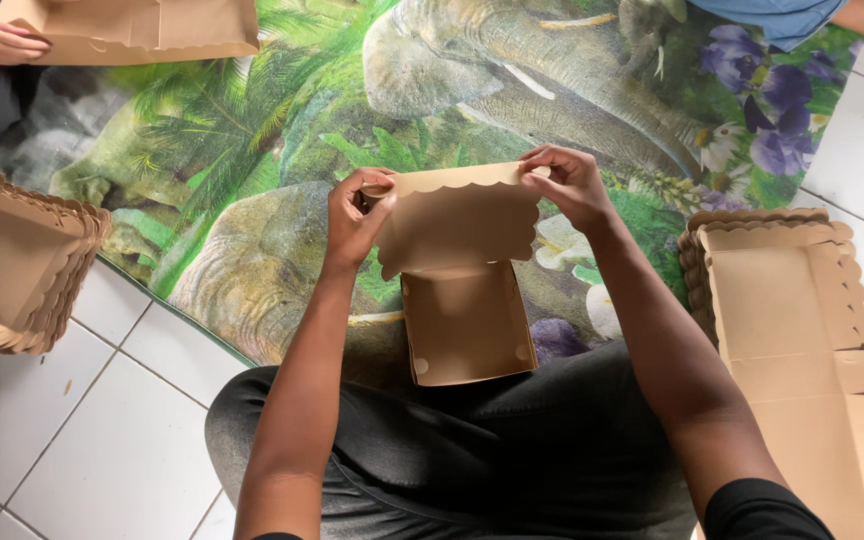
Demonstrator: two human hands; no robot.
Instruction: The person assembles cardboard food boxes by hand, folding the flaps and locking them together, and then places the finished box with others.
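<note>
2 hands (pixel 352 215) (pixel 574 185) pinch the cardboard box's (pixel 467 320) scalloped flap between them.

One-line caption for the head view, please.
Both hands, left hand and right hand, hold a scalloped cardboard box over a printed mat.

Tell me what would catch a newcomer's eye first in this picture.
Most striking is the brown cardboard box at centre, held over the lap, with the left hand and right hand pinching the two ends of its scalloped lid. Beneath it spreads a vivid mat printed with elephants, palms and purple flowers. Stacks of flat cardboard blanks lie at the left and right on the white tiled floor.
</note>
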